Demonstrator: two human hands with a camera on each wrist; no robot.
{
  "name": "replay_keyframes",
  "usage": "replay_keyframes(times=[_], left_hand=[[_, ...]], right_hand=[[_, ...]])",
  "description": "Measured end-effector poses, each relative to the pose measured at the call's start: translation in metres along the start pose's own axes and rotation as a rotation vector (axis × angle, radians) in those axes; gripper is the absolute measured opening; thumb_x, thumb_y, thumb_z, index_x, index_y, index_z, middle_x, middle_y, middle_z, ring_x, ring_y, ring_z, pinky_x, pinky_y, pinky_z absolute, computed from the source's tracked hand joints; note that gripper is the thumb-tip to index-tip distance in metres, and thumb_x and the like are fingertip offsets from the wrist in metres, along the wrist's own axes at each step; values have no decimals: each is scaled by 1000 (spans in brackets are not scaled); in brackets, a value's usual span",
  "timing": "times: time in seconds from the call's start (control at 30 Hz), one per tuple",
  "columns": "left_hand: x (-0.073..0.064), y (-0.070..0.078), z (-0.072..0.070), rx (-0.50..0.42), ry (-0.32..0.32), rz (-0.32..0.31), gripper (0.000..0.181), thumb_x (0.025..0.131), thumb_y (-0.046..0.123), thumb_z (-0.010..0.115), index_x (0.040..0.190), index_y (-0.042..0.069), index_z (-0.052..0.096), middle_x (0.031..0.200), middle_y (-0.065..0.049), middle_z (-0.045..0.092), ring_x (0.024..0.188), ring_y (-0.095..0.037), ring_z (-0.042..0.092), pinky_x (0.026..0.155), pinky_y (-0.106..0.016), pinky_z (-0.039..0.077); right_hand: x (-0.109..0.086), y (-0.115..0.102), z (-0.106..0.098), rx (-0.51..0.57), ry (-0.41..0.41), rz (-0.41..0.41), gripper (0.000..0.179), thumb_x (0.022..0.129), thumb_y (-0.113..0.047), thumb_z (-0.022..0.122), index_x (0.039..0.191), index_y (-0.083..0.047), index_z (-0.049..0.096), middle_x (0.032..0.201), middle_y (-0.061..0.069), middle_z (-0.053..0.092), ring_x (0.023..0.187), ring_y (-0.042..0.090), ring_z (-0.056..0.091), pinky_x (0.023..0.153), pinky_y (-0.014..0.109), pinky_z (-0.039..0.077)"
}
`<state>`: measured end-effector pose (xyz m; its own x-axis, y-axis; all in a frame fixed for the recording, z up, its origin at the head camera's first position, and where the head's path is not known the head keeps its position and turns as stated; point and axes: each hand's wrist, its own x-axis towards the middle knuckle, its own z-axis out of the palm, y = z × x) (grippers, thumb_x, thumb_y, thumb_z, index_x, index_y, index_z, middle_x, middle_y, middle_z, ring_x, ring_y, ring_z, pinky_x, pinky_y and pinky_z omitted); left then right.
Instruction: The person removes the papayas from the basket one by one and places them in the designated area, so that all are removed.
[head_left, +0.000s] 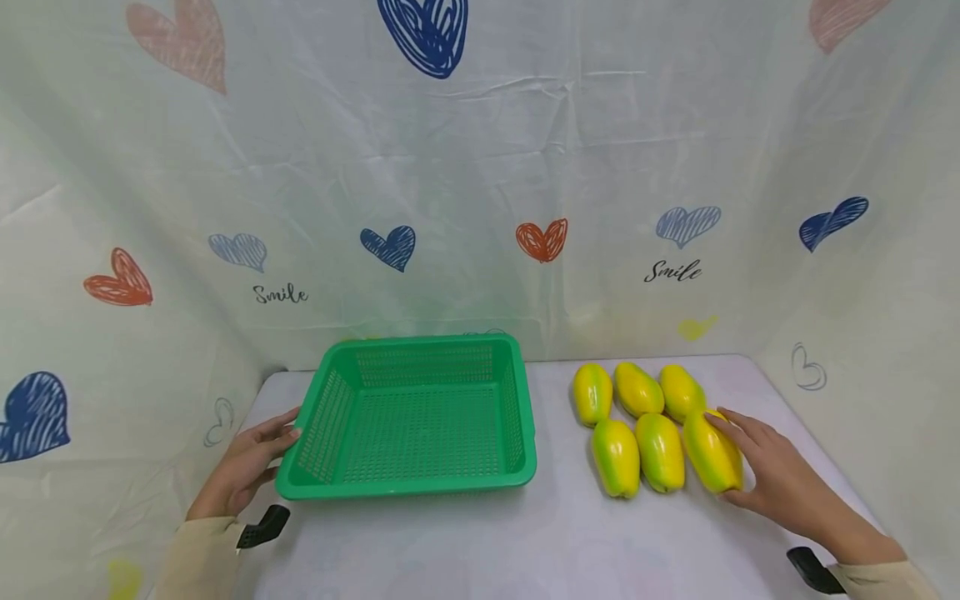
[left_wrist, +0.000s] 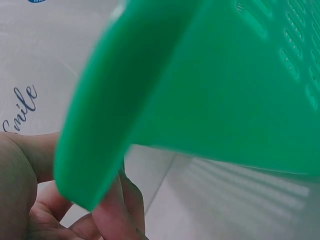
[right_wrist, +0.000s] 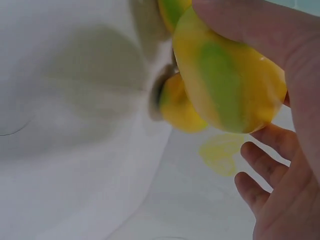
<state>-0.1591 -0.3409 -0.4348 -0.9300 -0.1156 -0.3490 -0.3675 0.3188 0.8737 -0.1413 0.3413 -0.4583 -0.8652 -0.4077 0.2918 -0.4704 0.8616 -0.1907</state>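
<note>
My left hand [head_left: 251, 462] grips the left rim of a green plastic basket [head_left: 405, 488]. The left wrist view shows the fingers around the rim [left_wrist: 95, 150], beside the perforated wall. Nothing lies inside the basket. On the right, my right hand [head_left: 783, 475] holds a yellow fruit with green streaks [head_left: 712, 454], elongated and glossy, between thumb and fingers. That same fruit [right_wrist: 225, 80] fills much of the right wrist view, where the other fingers spread below it. Several matching fruits [head_left: 617, 458] stand grouped in two rows to its left.
A white-covered table [head_left: 465, 550] carries the basket and the fruits. Behind and at both sides hangs a pale curtain [head_left: 465, 167] printed with hearts and the word Smile. Dark wrist straps [head_left: 264, 527] show at the cuffs.
</note>
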Motion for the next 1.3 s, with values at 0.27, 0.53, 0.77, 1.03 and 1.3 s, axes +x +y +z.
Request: replay_keyframes(times=[0.27, 0.53, 0.77, 1.03, 1.3], left_hand=[[0, 1, -1, 1, -1, 12, 65, 93, 37, 55, 147, 13, 27, 130, -15, 43, 96, -18, 55, 76, -33, 44], [0, 1, -1, -8, -8, 0, 66, 93, 37, 55, 147, 13, 27, 130, -14, 42, 97, -18, 55, 76, -32, 44], [-1, 0, -2, -13, -8, -5, 66, 92, 37, 56, 147, 13, 27, 127, -13, 45, 96, -17, 55, 76, -33, 44], [1, -3, 0, -19, 7, -6, 65, 93, 39, 54, 147, 17, 26, 136, -15, 39, 98, -16, 55, 77, -33, 44], [1, -7, 3, -25, 29, -4, 63, 95, 36, 52, 148, 15, 25, 134, -15, 38, 97, -17, 55, 82, -39, 44]], right_hand=[[-5, 8, 9, 8, -74, 23, 106, 51, -27, 90, 141, -9, 36, 138, 20, 36, 117, 43, 36, 85, 63, 34], [-6, 13, 16, 19, -76, 26, 109, 53, -24, 89, 143, -6, 31, 139, 22, 33, 118, 44, 35, 87, 63, 33], [-6, 13, 25, 45, -131, 66, 109, 57, -25, 88, 145, -8, 26, 142, 21, 29, 121, 44, 32, 91, 63, 31], [-5, 14, 30, 62, -108, 53, 108, 59, -25, 87, 146, -10, 25, 146, 19, 24, 121, 44, 31, 90, 63, 31], [-5, 16, 35, 71, -102, 42, 111, 59, -28, 87, 148, -12, 22, 144, 23, 24, 119, 45, 31, 88, 63, 33]])
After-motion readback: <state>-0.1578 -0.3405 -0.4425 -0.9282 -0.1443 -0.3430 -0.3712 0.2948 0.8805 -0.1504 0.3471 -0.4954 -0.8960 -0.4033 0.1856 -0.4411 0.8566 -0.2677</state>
